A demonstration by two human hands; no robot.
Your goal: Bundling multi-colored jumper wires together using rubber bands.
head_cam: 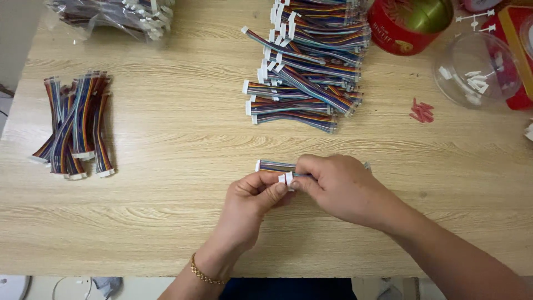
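Both arms reach in from below. The left hand [256, 195] and right hand [333, 186] meet, fingertips pinched tightly together.

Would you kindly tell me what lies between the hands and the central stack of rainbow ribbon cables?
In the head view, only bare wooden table separates the hands from the stack of rainbow ribbon cables.

Cable bundle [75, 125] left on table [177, 166], cable stack [308, 61] behind hands, tin [408, 25] far right.
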